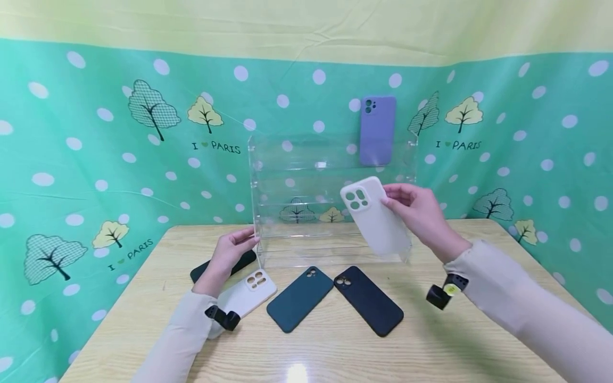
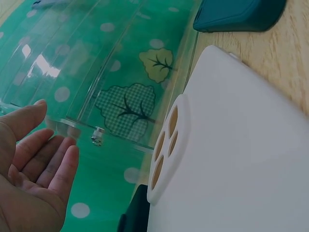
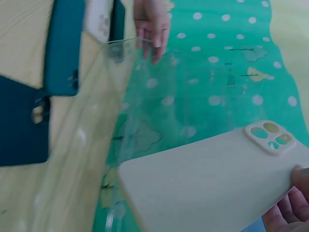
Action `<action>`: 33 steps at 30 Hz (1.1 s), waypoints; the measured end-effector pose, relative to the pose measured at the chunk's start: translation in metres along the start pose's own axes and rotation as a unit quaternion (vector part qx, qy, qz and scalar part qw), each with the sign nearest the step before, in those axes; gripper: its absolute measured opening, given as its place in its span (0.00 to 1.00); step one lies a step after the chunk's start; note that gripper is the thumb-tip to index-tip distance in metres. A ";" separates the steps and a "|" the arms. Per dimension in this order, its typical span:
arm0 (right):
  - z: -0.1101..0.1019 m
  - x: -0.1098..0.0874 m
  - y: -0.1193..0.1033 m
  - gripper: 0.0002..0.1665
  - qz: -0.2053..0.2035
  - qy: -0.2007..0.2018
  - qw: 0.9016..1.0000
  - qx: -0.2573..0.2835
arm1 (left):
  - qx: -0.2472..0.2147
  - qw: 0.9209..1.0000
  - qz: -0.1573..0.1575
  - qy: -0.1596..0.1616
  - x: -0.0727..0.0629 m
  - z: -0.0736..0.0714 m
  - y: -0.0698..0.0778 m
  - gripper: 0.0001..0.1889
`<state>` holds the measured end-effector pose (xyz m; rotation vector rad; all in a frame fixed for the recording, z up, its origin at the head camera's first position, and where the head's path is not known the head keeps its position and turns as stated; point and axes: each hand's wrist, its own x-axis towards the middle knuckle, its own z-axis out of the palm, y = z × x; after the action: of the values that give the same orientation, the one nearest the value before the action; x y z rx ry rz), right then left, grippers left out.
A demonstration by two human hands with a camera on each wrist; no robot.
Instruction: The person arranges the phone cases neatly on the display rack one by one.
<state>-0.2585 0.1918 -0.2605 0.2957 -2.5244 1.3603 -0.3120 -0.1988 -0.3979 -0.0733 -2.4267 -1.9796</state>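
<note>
My right hand (image 1: pixel 423 215) pinches a white phone case (image 1: pixel 375 215) by its upper right edge. The case is tilted, camera cutouts at the upper left, in front of the right part of a clear acrylic display rack (image 1: pixel 306 234). My left hand (image 1: pixel 230 258) holds the rack's left side edge, thumb and fingers on either side of it in the left wrist view. A purple phone case (image 1: pixel 378 133) stands upright on the rack's top tier at the right. Below my left hand another white phone case (image 2: pixel 241 135) lies on the table, partly hidden by the wrist in the head view.
On the wooden table (image 1: pixel 431 340), a dark green phone case (image 1: pixel 300 298) and a black phone case (image 1: pixel 369 300) lie before the rack. Another dark case (image 1: pixel 244 260) lies behind my left hand. A green patterned curtain (image 1: pixel 306 90) hangs behind the table.
</note>
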 end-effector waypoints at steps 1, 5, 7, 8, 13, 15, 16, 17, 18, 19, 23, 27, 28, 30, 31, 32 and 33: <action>0.002 0.003 -0.004 0.21 -0.001 0.005 1.000 0.009 | 0.000 1.000 0.002 0.000 0.000 0.000 0.000 0.25; 0.010 0.018 -0.020 0.19 0.000 0.017 0.998 0.053 | -0.008 1.000 0.001 -0.004 0.000 0.000 -0.001 0.25; 0.013 0.025 -0.027 0.19 0.000 0.030 0.996 0.089 | -0.009 1.000 -0.001 -0.002 -0.001 0.000 0.000 0.25; 0.014 0.029 -0.031 0.18 -0.003 0.037 0.993 0.109 | -0.010 1.000 -0.001 -0.001 -0.001 0.000 0.000 0.25; 0.016 0.048 -0.049 0.17 -0.016 0.084 0.970 0.229 | -0.007 1.000 -0.002 -0.002 -0.002 0.000 0.001 0.25; 0.015 0.055 -0.056 0.17 -0.017 0.096 0.959 0.266 | -0.007 1.000 -0.001 -0.003 -0.002 0.000 0.000 0.25; 0.015 0.058 -0.059 0.17 -0.016 0.100 0.954 0.281 | -0.007 1.000 -0.001 -0.004 -0.002 0.000 0.000 0.24; 0.015 0.062 -0.062 0.17 -0.015 0.104 0.950 0.292 | -0.008 1.000 0.000 -0.004 -0.002 -0.001 0.000 0.25; 0.015 0.065 -0.065 0.16 -0.013 0.108 0.946 0.305 | -0.008 1.000 0.000 -0.005 -0.002 -0.001 0.000 0.25; 0.016 0.069 -0.068 0.16 -0.009 0.113 0.940 0.320 | -0.008 1.000 0.001 -0.006 -0.002 -0.001 -0.001 0.25; 0.017 0.086 -0.078 0.14 0.006 0.138 0.906 0.400 | -0.006 1.000 0.000 -0.007 -0.001 -0.002 -0.001 0.25; 0.021 0.104 -0.085 0.10 -0.002 0.163 0.857 0.489 | -0.007 1.000 -0.002 -0.003 0.000 -0.002 0.000 0.25; 0.023 0.109 -0.087 0.09 -0.008 0.168 0.844 0.510 | -0.007 1.000 -0.002 -0.003 0.000 -0.002 0.000 0.25; 0.027 0.117 -0.089 0.08 -0.028 0.180 0.827 0.532 | -0.008 1.000 -0.003 -0.003 0.001 -0.002 0.000 0.25; 0.029 0.120 -0.091 0.08 -0.041 0.185 0.826 0.531 | -0.008 1.000 -0.004 -0.004 0.001 -0.002 0.000 0.25; 0.031 0.123 -0.092 0.09 -0.053 0.189 0.825 0.529 | -0.008 1.000 -0.006 -0.004 0.002 -0.002 0.000 0.25; 0.033 0.125 -0.094 0.09 -0.066 0.191 0.826 0.526 | -0.008 1.000 -0.008 -0.005 0.003 -0.002 -0.001 0.24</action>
<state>-0.3531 0.1063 -0.1642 0.3255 -1.1983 2.3261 -0.3149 -0.2005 -0.3983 -0.0638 -2.4241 -2.0112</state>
